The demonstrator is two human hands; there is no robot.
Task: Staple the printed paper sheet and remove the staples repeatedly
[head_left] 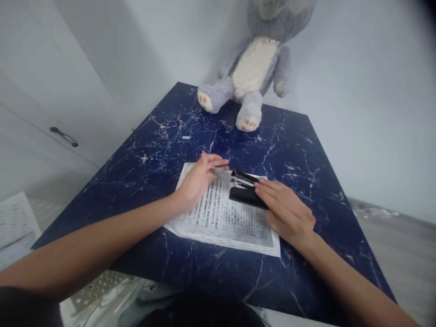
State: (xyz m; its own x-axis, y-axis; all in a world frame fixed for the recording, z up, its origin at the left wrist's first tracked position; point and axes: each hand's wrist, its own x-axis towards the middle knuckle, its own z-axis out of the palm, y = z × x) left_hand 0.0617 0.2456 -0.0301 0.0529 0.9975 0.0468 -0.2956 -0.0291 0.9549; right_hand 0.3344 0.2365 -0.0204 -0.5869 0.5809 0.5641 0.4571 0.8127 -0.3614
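Note:
My right hand [289,211] is closed around a black stapler [248,196], with fingers on its upper arm and the thumb side under its base. The stapler's jaws are spread apart and point left, above the printed sheets [221,227]. At the left, my left hand [200,177] hovers over the upper left of the sheets, its fingers stretched toward the stapler's front end. A blurred greyish streak shows between its fingertips and the stapler; what it is I cannot make out. The printed sheets lie as a stack with dense text.
A large grey plush bear [255,68] sits at the back of the dark blue marbled table [143,181]. A small pale strip [185,137] lies beyond my left hand. More printed paper [17,220] is at the far left, near a cabinet handle [64,136].

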